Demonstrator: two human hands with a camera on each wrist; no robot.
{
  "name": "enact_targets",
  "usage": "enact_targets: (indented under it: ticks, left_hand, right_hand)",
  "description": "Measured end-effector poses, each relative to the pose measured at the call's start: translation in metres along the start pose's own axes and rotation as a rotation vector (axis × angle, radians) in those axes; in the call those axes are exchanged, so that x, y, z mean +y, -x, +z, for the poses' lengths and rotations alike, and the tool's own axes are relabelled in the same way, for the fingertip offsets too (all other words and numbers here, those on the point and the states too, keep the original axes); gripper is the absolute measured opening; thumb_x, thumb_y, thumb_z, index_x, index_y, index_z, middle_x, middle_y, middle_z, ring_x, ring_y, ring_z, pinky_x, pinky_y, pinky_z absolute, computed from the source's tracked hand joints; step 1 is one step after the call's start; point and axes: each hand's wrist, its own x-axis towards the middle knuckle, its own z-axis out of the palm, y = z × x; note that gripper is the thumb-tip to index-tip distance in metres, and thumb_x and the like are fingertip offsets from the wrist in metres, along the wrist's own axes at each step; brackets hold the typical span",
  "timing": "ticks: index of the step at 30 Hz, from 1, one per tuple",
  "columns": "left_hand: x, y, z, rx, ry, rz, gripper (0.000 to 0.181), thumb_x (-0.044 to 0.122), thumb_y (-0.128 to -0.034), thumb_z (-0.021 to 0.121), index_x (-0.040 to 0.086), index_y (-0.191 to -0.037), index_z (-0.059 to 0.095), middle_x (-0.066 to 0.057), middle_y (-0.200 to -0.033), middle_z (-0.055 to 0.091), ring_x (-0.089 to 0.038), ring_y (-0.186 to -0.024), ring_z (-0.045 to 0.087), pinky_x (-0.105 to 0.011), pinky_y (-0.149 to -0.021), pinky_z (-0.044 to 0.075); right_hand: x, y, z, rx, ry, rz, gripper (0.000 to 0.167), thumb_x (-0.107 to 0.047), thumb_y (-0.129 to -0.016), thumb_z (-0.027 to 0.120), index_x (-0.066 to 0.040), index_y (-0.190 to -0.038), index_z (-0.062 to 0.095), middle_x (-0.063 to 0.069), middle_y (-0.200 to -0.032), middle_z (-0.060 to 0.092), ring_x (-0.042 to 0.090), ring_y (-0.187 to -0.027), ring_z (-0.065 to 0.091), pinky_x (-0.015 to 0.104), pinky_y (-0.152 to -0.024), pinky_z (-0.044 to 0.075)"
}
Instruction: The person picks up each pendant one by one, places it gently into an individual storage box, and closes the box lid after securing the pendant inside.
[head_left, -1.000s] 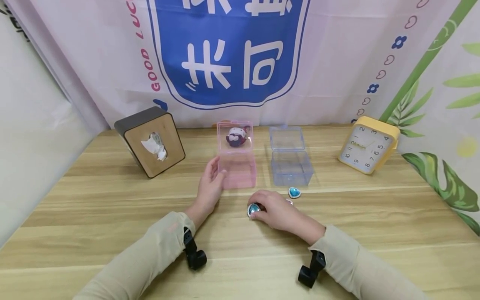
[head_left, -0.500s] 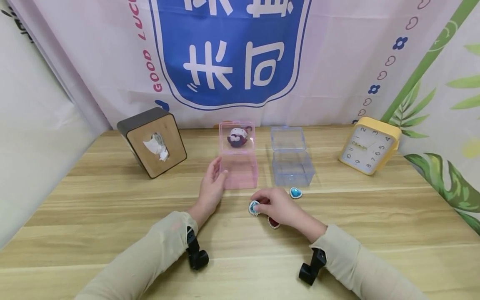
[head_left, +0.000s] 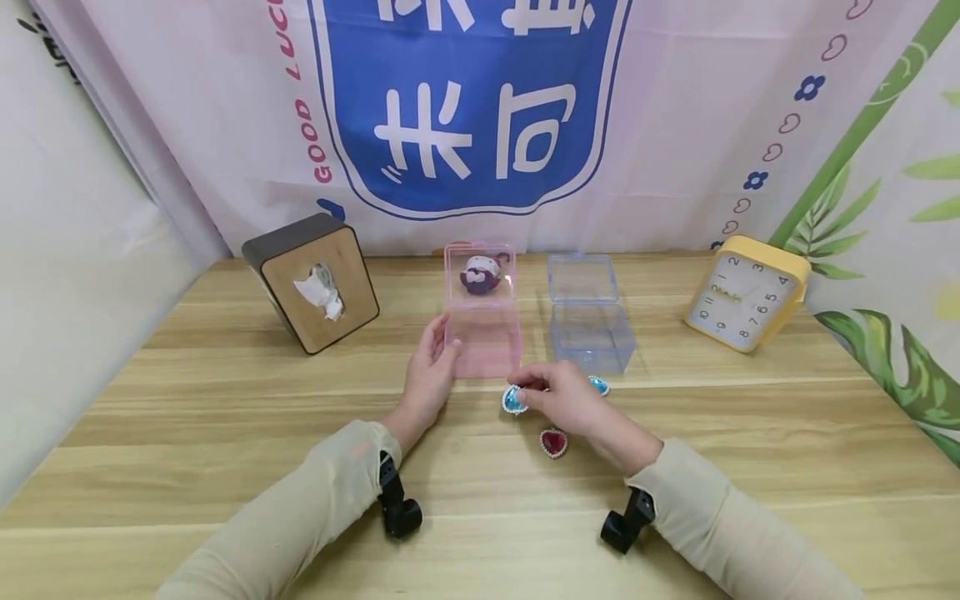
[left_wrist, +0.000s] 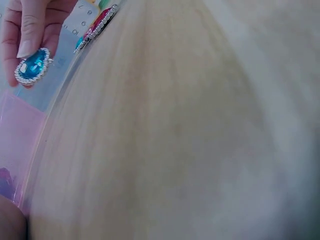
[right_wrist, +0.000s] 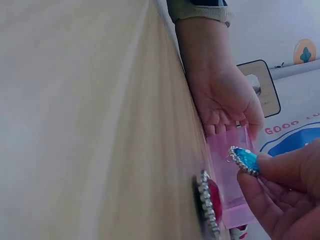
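Note:
In the head view my right hand (head_left: 570, 398) pinches a blue gem pendant (head_left: 513, 400) with a beaded silver rim, between thumb and fingers. It is held above the table, just in front of a pink clear plastic box (head_left: 487, 358) whose lid stands up. My left hand (head_left: 429, 371) holds that box at its left side, thumb at the front corner. Below the right hand lies a red gem pendant (head_left: 553, 442); a second blue gem pendant (head_left: 598, 385) is partly hidden behind the hand. The right wrist view shows a small ring on the held pendant (right_wrist: 244, 159).
A bluish clear box (head_left: 592, 354) with raised lid stands right of the pink one. Behind the pink lid shows a small dark-and-white figure (head_left: 480, 275). A tissue box (head_left: 318, 287) is at left, a yellow clock (head_left: 744, 293) at right, a printed curtain (head_left: 652, 167) behind.
My right hand has lifted the blue pendant and carried it slightly away from me toward the pink box, uncovering the red pendant. The left hand keeps its place on the box.

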Motion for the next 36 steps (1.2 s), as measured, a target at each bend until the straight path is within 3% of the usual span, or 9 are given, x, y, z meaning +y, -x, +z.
enact_targets:
  ticks: [4, 10, 18, 28, 36]
  left_hand:
    - [0.003, 0.001, 0.0, 0.007, -0.005, 0.006, 0.049, 0.008, -0.0927, 0.047, 0.006, -0.14, 0.036, -0.019, -0.145, 0.035, -0.03, -0.134, 0.034, -0.036, -0.112, 0.029]
    - [0.002, 0.0, -0.001, 0.0, -0.002, -0.047, 0.051, 0.009, -0.0934, 0.048, 0.008, -0.142, 0.033, -0.015, -0.148, 0.032, -0.027, -0.135, 0.031, -0.035, -0.112, 0.028]
    - [0.001, 0.0, -0.001, -0.006, -0.012, -0.035, 0.049, 0.01, -0.0944, 0.047, 0.01, -0.142, 0.034, -0.015, -0.148, 0.032, -0.027, -0.135, 0.032, -0.034, -0.112, 0.028]
    - [0.0, 0.001, 0.0, -0.008, -0.019, -0.025, 0.049, 0.012, -0.0947, 0.046, 0.01, -0.142, 0.034, -0.015, -0.148, 0.032, -0.025, -0.135, 0.033, -0.033, -0.112, 0.027]
    - [0.0, 0.0, 0.0, -0.003, -0.016, -0.004, 0.048, 0.01, -0.0943, 0.047, 0.008, -0.141, 0.035, -0.017, -0.146, 0.033, -0.028, -0.135, 0.033, -0.035, -0.112, 0.028]
  right_hand:
    - [-0.003, -0.001, -0.005, 0.01, -0.016, -0.047, 0.022, -0.004, -0.087, 0.059, 0.003, -0.107, 0.065, 0.01, -0.092, 0.067, 0.014, -0.08, 0.059, 0.023, -0.068, 0.052]
    - [-0.006, -0.006, -0.008, 0.021, -0.055, -0.046, 0.023, -0.005, -0.087, 0.06, 0.003, -0.107, 0.065, 0.01, -0.094, 0.067, 0.014, -0.081, 0.059, 0.023, -0.069, 0.053]
    - [-0.014, -0.018, -0.008, 0.045, -0.129, -0.047, 0.024, -0.006, -0.086, 0.062, 0.003, -0.108, 0.065, 0.011, -0.096, 0.068, 0.012, -0.08, 0.058, 0.026, -0.069, 0.053]
    - [-0.023, -0.03, -0.012, 0.081, -0.22, -0.098, 0.022, -0.001, -0.086, 0.06, 0.007, -0.106, 0.063, 0.016, -0.092, 0.067, 0.012, -0.074, 0.06, 0.042, -0.074, 0.054]
    - [-0.03, -0.039, -0.015, 0.116, -0.199, -0.069, 0.02, -0.003, -0.087, 0.061, 0.003, -0.105, 0.065, 0.015, -0.096, 0.068, 0.012, -0.08, 0.059, 0.022, -0.069, 0.051]
